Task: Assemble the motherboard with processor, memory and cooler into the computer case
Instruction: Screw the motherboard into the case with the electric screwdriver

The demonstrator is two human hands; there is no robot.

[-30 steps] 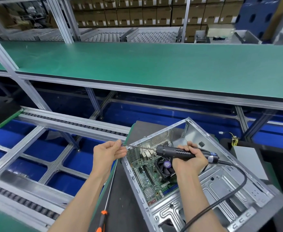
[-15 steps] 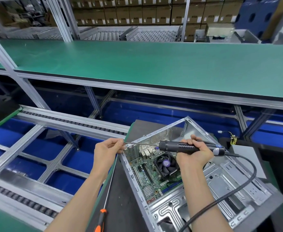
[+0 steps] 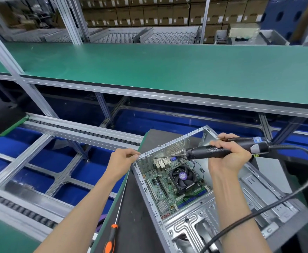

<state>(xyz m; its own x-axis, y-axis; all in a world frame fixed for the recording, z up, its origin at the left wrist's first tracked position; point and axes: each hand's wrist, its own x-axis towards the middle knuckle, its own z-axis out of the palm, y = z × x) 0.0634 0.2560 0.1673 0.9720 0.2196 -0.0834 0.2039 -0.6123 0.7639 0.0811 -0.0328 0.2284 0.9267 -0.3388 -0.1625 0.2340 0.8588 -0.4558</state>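
An open grey metal computer case (image 3: 270, 203) lies on a dark mat in front of me. Inside it sits the green motherboard (image 3: 160, 187) with a black fan cooler (image 3: 183, 177) on top. My right hand (image 3: 228, 157) grips a black corded electric screwdriver (image 3: 222, 149), held almost level above the case. Its long thin bit (image 3: 166, 156) points left across the case's far left corner. My left hand (image 3: 124, 157) pinches the tip of that bit just outside the case rim.
A long manual screwdriver with an orange and black handle (image 3: 111, 240) lies on the mat left of the case. The tool's black cable (image 3: 292, 196) loops over the case on the right. A roller conveyor (image 3: 80, 132) runs at left, a green workbench (image 3: 167, 70) beyond.
My right hand and the electric screwdriver have moved up and to the right. My left hand stays pinched on the bit's tip. The case appears lower and more central as my head shifted.
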